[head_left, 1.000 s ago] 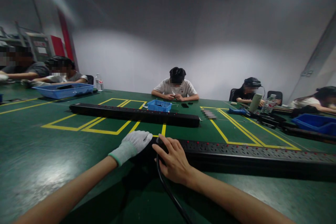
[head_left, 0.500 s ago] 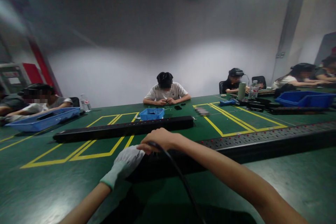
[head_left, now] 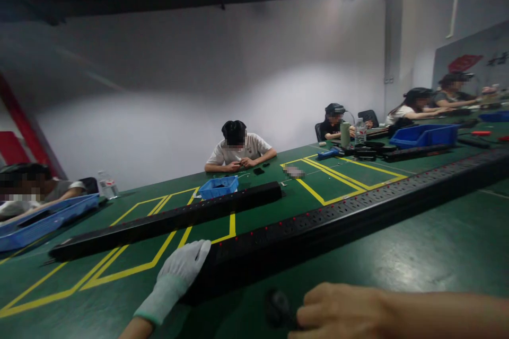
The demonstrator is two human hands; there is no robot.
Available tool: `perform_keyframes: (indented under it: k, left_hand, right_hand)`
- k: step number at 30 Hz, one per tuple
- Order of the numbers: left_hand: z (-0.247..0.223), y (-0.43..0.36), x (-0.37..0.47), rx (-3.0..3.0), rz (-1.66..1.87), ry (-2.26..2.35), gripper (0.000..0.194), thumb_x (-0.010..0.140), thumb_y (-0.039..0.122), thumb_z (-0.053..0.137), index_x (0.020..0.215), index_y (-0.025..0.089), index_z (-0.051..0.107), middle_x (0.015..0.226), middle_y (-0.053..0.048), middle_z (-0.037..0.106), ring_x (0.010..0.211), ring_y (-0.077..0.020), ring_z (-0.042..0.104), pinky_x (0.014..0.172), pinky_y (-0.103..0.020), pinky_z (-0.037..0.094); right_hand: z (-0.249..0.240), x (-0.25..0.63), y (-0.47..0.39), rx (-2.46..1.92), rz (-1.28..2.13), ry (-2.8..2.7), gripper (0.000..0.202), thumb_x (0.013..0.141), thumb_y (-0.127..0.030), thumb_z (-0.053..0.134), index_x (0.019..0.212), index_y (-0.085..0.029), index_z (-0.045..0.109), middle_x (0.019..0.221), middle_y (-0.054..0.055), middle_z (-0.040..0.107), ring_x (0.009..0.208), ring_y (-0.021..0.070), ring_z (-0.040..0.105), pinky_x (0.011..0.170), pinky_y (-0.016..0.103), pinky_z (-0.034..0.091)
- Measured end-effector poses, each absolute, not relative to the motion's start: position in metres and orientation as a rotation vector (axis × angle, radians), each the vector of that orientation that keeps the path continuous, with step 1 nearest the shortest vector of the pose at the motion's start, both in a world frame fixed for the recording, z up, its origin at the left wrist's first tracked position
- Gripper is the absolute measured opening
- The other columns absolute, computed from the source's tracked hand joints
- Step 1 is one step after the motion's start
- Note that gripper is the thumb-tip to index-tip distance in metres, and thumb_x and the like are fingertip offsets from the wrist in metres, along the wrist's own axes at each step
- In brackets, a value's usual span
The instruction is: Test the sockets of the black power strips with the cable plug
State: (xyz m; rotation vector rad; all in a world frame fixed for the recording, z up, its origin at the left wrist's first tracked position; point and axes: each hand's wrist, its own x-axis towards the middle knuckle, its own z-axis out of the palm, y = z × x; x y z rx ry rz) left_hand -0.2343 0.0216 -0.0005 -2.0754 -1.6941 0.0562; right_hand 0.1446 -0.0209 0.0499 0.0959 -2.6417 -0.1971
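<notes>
My right hand [head_left: 338, 308], closed on a black plug [head_left: 277, 307], had swung off the power strip [head_left: 318, 228] on the table [head_left: 417, 270], apparently unplugging it, while my left hand [head_left: 180, 271], apart, rested on its end, grip unclear.

Left hand [head_left: 177, 270]: gloved in pale fabric; I see its back, pointing forward and right.
Left forearm [head_left: 137, 329]: bare, barely in my view.
Right hand [head_left: 338, 308]: bare, fingers [head_left: 310, 315] curled, partly cut off below.
Right forearm [head_left: 449, 313]: bare, nearly level, entering from my right.
</notes>
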Motion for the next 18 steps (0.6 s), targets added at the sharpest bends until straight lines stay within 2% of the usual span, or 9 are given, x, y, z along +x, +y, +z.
perform_keyframes:
  k: [2, 4, 8, 11, 12, 14, 15, 18]
  left_hand:
    - [-0.007, 0.023, -0.241, -2.080, 0.009, -1.645, 0.050, 0.079, 0.005, 0.033, 0.122, 0.019, 0.054, 0.124, -0.012, 0.055, 0.114, -0.0233, 0.052, 0.099, -0.038, 0.038]
    - [-0.009, 0.024, -0.243, -2.132, -0.063, -1.656, 0.048, 0.081, 0.010, 0.034, 0.122, 0.024, 0.054, 0.124, -0.008, 0.056, 0.114, -0.0226, 0.052, 0.100, -0.039, 0.038]
    - [-0.002, 0.023, -0.227, -2.243, -0.168, -1.704, 0.038, 0.087, 0.031, 0.034, 0.119, 0.031, 0.055, 0.121, -0.001, 0.059, 0.110, -0.0204, 0.055, 0.098, -0.036, 0.040]
    - [0.001, 0.026, -0.196, -2.288, -0.206, -1.609, 0.039, 0.086, 0.044, 0.038, 0.119, 0.033, 0.055, 0.124, -0.002, 0.056, 0.115, -0.0228, 0.051, 0.099, -0.036, 0.038]
    - [0.000, 0.029, -0.182, -2.276, -0.221, -1.608, 0.043, 0.085, 0.049, 0.038, 0.121, 0.031, 0.054, 0.124, -0.003, 0.056, 0.116, -0.0241, 0.050, 0.099, -0.037, 0.038]
    - [-0.001, 0.037, -0.151, -2.229, -0.264, -1.650, 0.055, 0.083, 0.057, 0.036, 0.127, 0.025, 0.048, 0.123, -0.007, 0.056, 0.115, -0.0264, 0.051, 0.097, -0.040, 0.040]
    - [-0.002, 0.042, -0.134, -2.222, -0.279, -1.663, 0.061, 0.083, 0.060, 0.035, 0.130, 0.023, 0.045, 0.124, -0.009, 0.056, 0.114, -0.0273, 0.051, 0.097, -0.040, 0.039]
    - [0.000, 0.059, -0.075, -2.253, -0.289, -1.647, 0.072, 0.081, 0.066, 0.034, 0.133, 0.017, 0.041, 0.126, -0.013, 0.053, 0.117, -0.0293, 0.048, 0.101, -0.042, 0.034]
  right_hand:
    - [0.064, 0.188, -0.004, -0.121, -0.284, -2.602, 0.019, 0.090, -0.034, 0.049, 0.076, -0.026, 0.060, 0.080, 0.000, 0.068, 0.062, 0.0094, 0.060, 0.058, 0.021, 0.047]
    - [0.071, 0.241, 0.020, -0.361, -0.328, -2.496, 0.017, 0.091, -0.032, 0.048, 0.084, -0.025, 0.063, 0.096, 0.004, 0.068, 0.076, 0.0106, 0.063, 0.067, 0.023, 0.048]
    - [0.067, 0.359, 0.086, -0.952, -0.330, -2.286, 0.037, 0.094, -0.038, 0.035, 0.103, -0.017, 0.064, 0.118, 0.014, 0.059, 0.100, 0.0170, 0.060, 0.083, 0.030, 0.044]
    - [0.060, 0.429, 0.131, -1.363, -0.306, -1.974, 0.048, 0.093, -0.042, 0.027, 0.116, -0.012, 0.058, 0.129, 0.018, 0.048, 0.115, 0.0174, 0.051, 0.092, 0.028, 0.037]
    - [0.058, 0.446, 0.142, -1.504, -0.337, -1.825, 0.051, 0.093, -0.042, 0.025, 0.116, -0.010, 0.057, 0.129, 0.019, 0.049, 0.116, 0.0173, 0.050, 0.092, 0.027, 0.037]
    - [0.051, 0.469, 0.159, -1.627, -0.378, -1.715, 0.052, 0.095, -0.038, 0.023, 0.119, -0.004, 0.054, 0.125, 0.023, 0.051, 0.117, 0.0222, 0.049, 0.094, 0.032, 0.037]
    - [0.046, 0.476, 0.166, -1.669, -0.389, -1.693, 0.050, 0.095, -0.036, 0.024, 0.118, -0.004, 0.055, 0.121, 0.023, 0.054, 0.114, 0.0232, 0.051, 0.093, 0.033, 0.038]
    - [0.031, 0.486, 0.178, -1.747, -0.429, -1.700, 0.034, 0.093, -0.029, 0.035, 0.106, -0.017, 0.063, 0.113, 0.012, 0.063, 0.106, 0.0217, 0.058, 0.089, 0.034, 0.042]
